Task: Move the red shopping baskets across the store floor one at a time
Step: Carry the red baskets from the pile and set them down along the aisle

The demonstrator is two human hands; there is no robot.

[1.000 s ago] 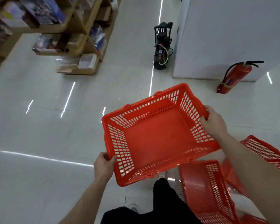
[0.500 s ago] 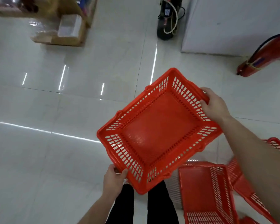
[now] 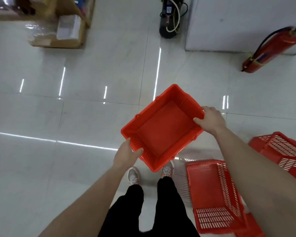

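Observation:
I hold an empty red shopping basket (image 3: pixel 162 129) low over the white floor, just in front of my feet, turned diagonally. My left hand (image 3: pixel 127 154) grips its near-left rim. My right hand (image 3: pixel 210 121) grips the far-right rim. Two more red baskets are on the floor to my right: one (image 3: pixel 212 195) beside my right leg, another (image 3: pixel 284 151) farther right, partly behind my right forearm. A corner of a further red basket (image 3: pixel 251 228) shows at the bottom edge.
A red fire extinguisher (image 3: pixel 270 50) leans by a white wall block (image 3: pixel 237 23) at the upper right. A black machine with a hose (image 3: pixel 171 17) stands at the top centre. A wooden shelf base with packages (image 3: pixel 58 31) is at the upper left. Glossy tile floor (image 3: pixel 75 117) spreads left.
The held basket has come down and closer to my feet, and looks smaller and lower. My view has tilted further down, so my shoes now show.

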